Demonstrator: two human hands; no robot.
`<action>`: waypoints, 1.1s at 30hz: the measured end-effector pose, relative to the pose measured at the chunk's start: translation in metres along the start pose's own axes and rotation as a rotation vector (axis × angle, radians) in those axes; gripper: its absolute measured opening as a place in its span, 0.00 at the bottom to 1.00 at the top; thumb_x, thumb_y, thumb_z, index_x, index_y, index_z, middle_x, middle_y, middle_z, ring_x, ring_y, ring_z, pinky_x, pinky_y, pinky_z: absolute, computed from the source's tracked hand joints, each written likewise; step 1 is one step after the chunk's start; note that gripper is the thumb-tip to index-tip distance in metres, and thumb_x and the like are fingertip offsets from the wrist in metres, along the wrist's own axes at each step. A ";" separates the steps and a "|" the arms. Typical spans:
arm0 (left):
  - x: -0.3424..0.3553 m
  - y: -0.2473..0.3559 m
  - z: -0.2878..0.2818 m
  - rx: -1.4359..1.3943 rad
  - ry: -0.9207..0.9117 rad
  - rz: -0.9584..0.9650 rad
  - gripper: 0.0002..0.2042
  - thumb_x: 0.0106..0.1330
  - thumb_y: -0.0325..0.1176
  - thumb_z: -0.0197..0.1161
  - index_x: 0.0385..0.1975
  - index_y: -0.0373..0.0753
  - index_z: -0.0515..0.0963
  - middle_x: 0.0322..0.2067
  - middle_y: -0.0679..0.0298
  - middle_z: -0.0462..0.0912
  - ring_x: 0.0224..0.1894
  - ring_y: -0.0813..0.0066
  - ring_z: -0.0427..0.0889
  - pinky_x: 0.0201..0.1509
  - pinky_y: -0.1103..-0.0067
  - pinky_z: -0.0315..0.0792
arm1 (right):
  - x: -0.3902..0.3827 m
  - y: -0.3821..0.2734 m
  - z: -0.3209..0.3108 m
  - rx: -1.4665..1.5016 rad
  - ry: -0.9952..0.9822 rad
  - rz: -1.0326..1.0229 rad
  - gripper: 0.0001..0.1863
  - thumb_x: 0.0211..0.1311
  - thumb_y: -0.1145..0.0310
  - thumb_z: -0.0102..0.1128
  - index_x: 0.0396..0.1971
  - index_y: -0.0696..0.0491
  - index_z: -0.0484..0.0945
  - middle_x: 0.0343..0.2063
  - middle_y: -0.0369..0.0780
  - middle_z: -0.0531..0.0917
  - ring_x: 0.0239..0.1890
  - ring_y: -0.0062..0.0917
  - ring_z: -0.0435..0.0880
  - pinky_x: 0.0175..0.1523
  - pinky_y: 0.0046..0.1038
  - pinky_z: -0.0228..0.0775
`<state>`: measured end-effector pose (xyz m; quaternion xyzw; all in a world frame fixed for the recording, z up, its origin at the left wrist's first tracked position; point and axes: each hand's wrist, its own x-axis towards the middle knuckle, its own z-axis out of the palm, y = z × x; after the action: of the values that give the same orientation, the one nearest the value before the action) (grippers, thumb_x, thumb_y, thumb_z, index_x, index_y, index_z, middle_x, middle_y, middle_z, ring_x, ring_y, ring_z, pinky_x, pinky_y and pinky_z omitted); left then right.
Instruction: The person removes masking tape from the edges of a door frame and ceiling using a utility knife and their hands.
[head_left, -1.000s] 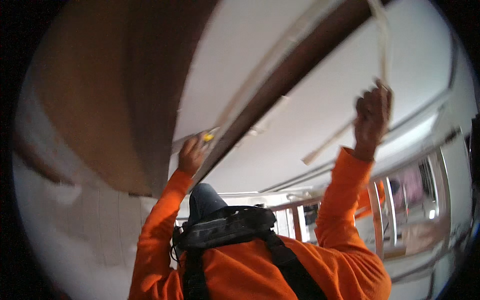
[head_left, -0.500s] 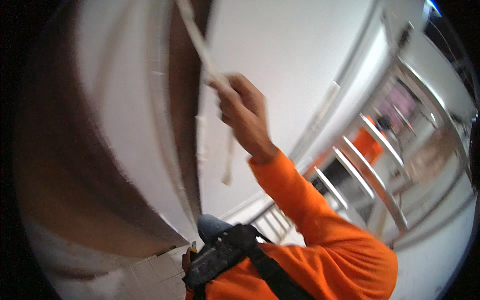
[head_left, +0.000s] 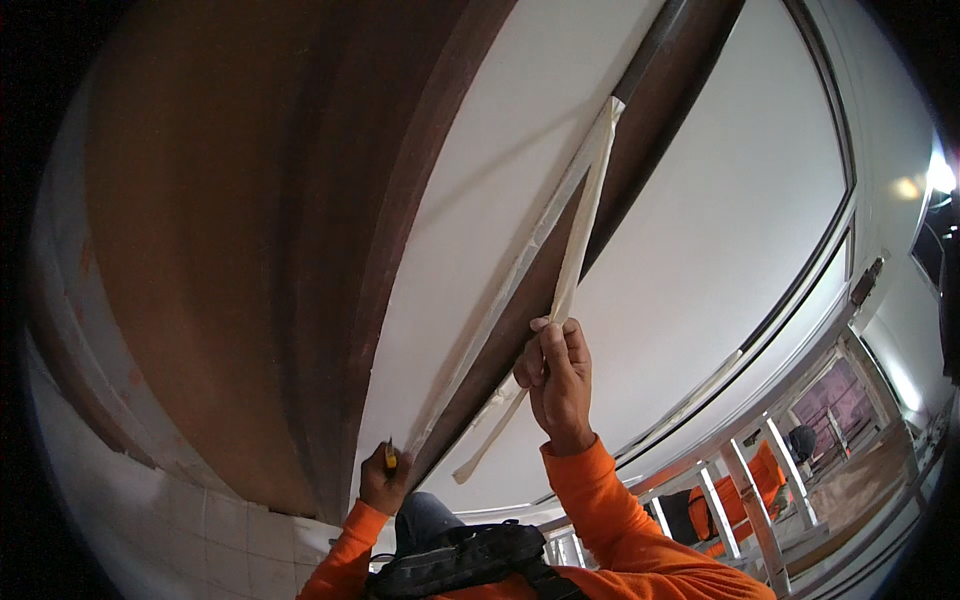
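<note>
1. White, smooth wall panels (head_left: 720,240) fill the middle, crossed on the diagonal by a long dark brown trim board (head_left: 690,60); lines bow toward the rim of the view.
2. Large, curved-looking brown panel (head_left: 190,250) takes up the left side; pale square floor tiles (head_left: 230,540) at lower left.
3. Right hand (head_left: 562,385), orange sleeve, is raised near the middle, in front of the trim board. Thumb and fingertips pinch a narrow, cream-coloured, tape-like strip (head_left: 585,220); the other fingers curl in.
4. Strip runs taut from the pinch up to a sharp fold on the trim board, where it meets a pale band (head_left: 520,265) lying along the board's edge. Below the hand, its loose tail slants down to the left across the white.
5. Left hand (head_left: 383,483) is low, beside the lower end of the pale band, fingers closed round a small yellow-and-black tool (head_left: 390,458), thin dark tip upward. Exact finger placement cannot be told.
6. Black pouch (head_left: 460,560) at the wearer's body, blue-clad knee (head_left: 425,515) just above it.
7. Lower right: slatted railing (head_left: 718,510), another person in orange (head_left: 765,480) beyond it.
</note>
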<state>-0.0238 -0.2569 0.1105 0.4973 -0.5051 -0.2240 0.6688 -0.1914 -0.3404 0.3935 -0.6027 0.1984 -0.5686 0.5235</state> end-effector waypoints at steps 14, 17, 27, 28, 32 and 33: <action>0.144 0.185 0.030 -0.338 -0.155 0.322 0.11 0.74 0.34 0.61 0.30 0.37 0.73 0.29 0.65 0.80 0.29 0.81 0.77 0.37 0.77 0.76 | -0.068 0.060 -0.006 -0.130 -0.010 0.163 0.12 0.81 0.61 0.47 0.45 0.54 0.73 0.22 0.32 0.72 0.23 0.17 0.69 0.31 0.22 0.63; 0.166 0.214 0.040 -0.458 -0.256 0.315 0.10 0.73 0.29 0.62 0.28 0.40 0.69 0.32 0.67 0.80 0.29 0.83 0.76 0.38 0.78 0.77 | -0.081 0.062 0.002 -0.156 -0.025 0.160 0.12 0.81 0.62 0.47 0.43 0.54 0.74 0.23 0.32 0.73 0.24 0.18 0.71 0.31 0.22 0.65; 0.154 0.229 0.022 -0.301 -0.086 0.430 0.14 0.70 0.25 0.62 0.26 0.42 0.63 0.21 0.74 0.64 0.25 0.85 0.63 0.28 0.81 0.63 | -0.037 -0.009 -0.048 -0.135 0.121 -0.038 0.23 0.73 0.60 0.52 0.60 0.60 0.74 0.51 0.45 0.81 0.56 0.31 0.80 0.62 0.39 0.74; 0.146 0.227 0.021 -0.219 -0.071 0.436 0.13 0.70 0.26 0.63 0.27 0.41 0.65 0.21 0.73 0.64 0.25 0.84 0.63 0.29 0.80 0.64 | -0.031 -0.017 -0.045 -0.233 0.148 -0.133 0.22 0.73 0.61 0.53 0.57 0.61 0.75 0.51 0.44 0.81 0.54 0.30 0.80 0.61 0.38 0.74; 0.100 0.213 0.029 0.002 -0.109 0.463 0.09 0.64 0.29 0.68 0.32 0.35 0.73 0.26 0.54 0.75 0.28 0.55 0.78 0.33 0.69 0.73 | -0.048 -0.021 -0.032 -0.407 -0.003 -0.195 0.14 0.70 0.69 0.58 0.49 0.61 0.81 0.49 0.44 0.82 0.51 0.25 0.81 0.54 0.28 0.76; 0.090 0.201 0.034 0.004 -0.148 0.470 0.08 0.63 0.28 0.67 0.35 0.36 0.73 0.29 0.55 0.77 0.31 0.53 0.81 0.35 0.69 0.76 | -0.057 -0.020 -0.022 -0.413 -0.166 -0.119 0.14 0.69 0.69 0.60 0.49 0.60 0.82 0.48 0.44 0.82 0.50 0.26 0.81 0.52 0.27 0.76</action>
<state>-0.0605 -0.2626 0.3303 0.3494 -0.6551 -0.0972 0.6628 -0.2339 -0.2947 0.3792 -0.7524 0.2311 -0.4943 0.3690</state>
